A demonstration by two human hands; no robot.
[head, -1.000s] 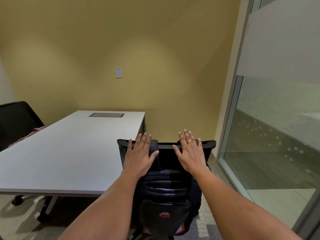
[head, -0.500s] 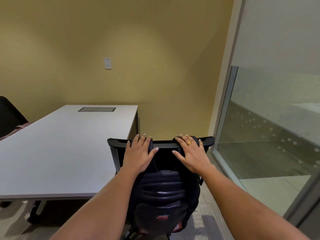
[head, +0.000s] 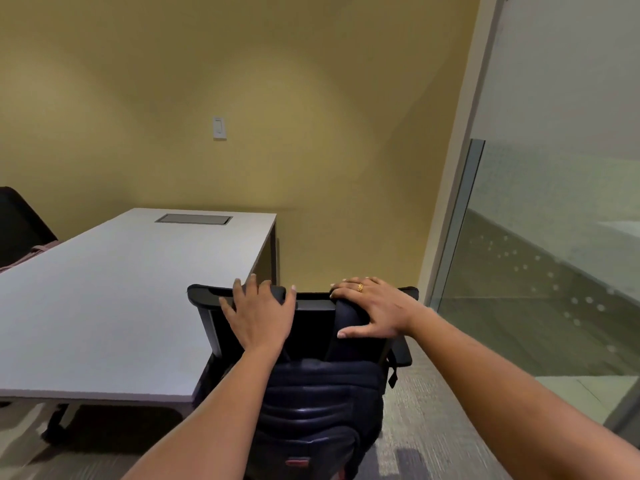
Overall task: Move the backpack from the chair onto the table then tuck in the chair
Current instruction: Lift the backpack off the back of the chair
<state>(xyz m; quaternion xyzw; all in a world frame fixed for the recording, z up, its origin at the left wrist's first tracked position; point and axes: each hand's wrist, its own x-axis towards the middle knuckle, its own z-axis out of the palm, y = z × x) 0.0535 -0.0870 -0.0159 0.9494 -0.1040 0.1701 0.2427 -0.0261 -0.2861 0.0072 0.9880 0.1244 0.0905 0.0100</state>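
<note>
On the office chair (head: pixel 401 348), both hands, left hand (head: pixel 260 311) and right hand (head: pixel 372 310), curl over the backpack (head: pixel 318 407) straps; grip firmly, then lift clear toward the table (head: pixel 114 306).

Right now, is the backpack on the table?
No, the backpack sits on the chair beside the table, under both hands.

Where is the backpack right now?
In the head view, the dark padded backpack sits low centre on the black office chair, right of the grey table.
</note>
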